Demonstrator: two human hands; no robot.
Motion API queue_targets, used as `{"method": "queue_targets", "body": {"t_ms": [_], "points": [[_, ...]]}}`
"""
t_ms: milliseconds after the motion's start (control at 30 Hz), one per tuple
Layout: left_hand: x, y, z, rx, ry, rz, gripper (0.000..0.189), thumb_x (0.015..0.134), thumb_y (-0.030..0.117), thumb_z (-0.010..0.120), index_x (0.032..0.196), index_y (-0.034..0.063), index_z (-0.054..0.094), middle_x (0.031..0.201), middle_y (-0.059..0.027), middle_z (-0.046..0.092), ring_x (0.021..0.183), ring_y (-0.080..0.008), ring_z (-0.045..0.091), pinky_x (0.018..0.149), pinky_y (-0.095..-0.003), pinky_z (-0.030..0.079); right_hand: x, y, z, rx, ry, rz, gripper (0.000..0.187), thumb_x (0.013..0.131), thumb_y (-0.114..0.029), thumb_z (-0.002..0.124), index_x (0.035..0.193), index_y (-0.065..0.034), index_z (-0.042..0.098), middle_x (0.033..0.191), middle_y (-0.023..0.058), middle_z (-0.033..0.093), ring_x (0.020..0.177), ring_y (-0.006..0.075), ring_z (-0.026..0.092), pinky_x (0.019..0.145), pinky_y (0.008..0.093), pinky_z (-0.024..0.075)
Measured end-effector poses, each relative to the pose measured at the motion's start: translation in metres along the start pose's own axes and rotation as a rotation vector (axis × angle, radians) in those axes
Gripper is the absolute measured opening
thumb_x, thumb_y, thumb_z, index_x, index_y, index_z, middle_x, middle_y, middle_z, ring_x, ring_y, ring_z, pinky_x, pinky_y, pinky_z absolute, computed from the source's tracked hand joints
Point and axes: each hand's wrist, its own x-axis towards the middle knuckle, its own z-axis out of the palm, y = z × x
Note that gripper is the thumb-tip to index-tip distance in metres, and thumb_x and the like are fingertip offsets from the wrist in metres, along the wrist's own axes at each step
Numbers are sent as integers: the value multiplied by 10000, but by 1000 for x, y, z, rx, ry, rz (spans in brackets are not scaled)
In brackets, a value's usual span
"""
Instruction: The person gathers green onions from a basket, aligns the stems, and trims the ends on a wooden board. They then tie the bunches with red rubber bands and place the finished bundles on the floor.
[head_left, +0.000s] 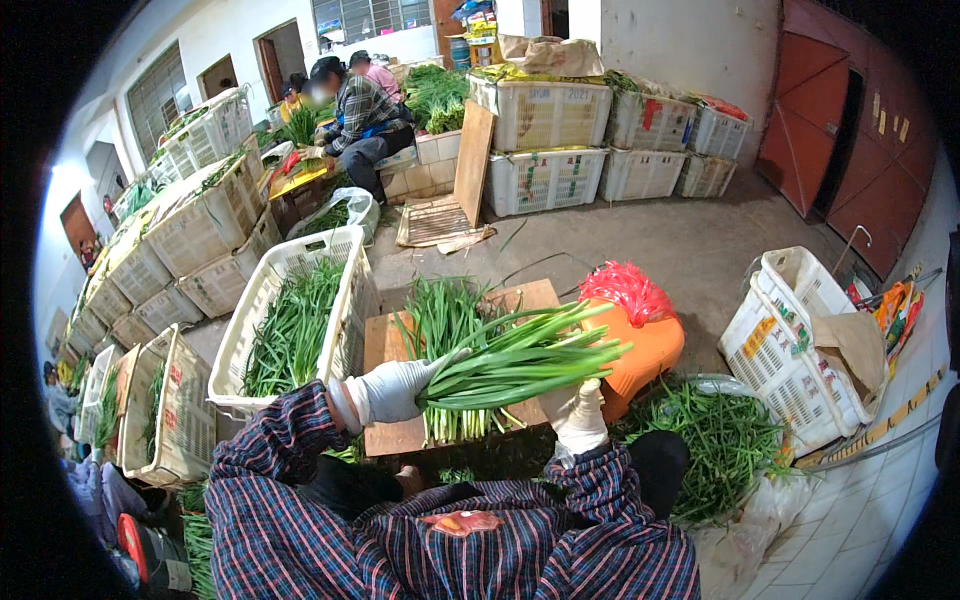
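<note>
My left hand (397, 388), in a pale glove, grips a bunch of long green leafy stalks (525, 367) that look like garlic chives. The bunch lies sideways above a wooden board (386, 345), its paler stems pointing right. Under it on the board rests another pile of the same greens (446, 307), with whitish stem ends towards me. My right hand (582, 420), also gloved, is raised just below the right end of the bunch. Its fingers look bunched together, and I cannot tell whether anything is between them. An orange plastic stool (649, 349) carrying red plastic ties (628, 291) stands beyond it.
Left of the board is a white crate (367, 277) of greens. A heap of loose leaves (709, 442) lies to my right, near stacked white crates (780, 360). More crates (551, 180) line the back, where a person (367, 112) sits among greens.
</note>
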Motion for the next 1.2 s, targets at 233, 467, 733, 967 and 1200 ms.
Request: {"method": "queue_targets", "body": {"t_ms": [233,467,733,967,1200], "points": [[3,20,15,448,45,-143,935,744,5,571,1512,232,88,844,-182,569,675,-338,641,551,-436,501,-4,-6,-9,23,207,-45,681,847,-445,658,1374,-94,405,1348,85,480,1227,263,466,1049,458,380],[-7,41,28,318,3,-82,973,710,70,614,1512,180,74,845,-186,576,696,-353,640,578,-443,510,-3,-11,-4,-11,370,34,544,885,-379,624,1313,-73,483,1256,114,557,1148,271,539,1001,453,426],[-110,48,46,170,-184,-178,803,864,280,558,1496,71,108,820,-228,566,557,-326,603,467,-425,465,-35,45,10,281,101,319,773,849,-254,675,1475,-155,233,1451,115,381,1274,259,429,1095,454,310],[-142,40,47,-182,-466,-150,840,757,231,670,1454,68,229,1095,-213,588,895,-374,641,758,-458,533,-45,90,7,271,176,721,724,845,-223,684,1450,-94,308,1291,101,527,1191,251,501,1062,425,360],[-127,63,-69,-95,264,-75,896,649,308,838,1354,-20,392,1208,-209,554,1096,-311,567,926,-374,449,-42,98,7,255,142,755,748,837,-205,692,1457,-88,290,1299,110,508,1194,253,493,1075,419,349]]}}
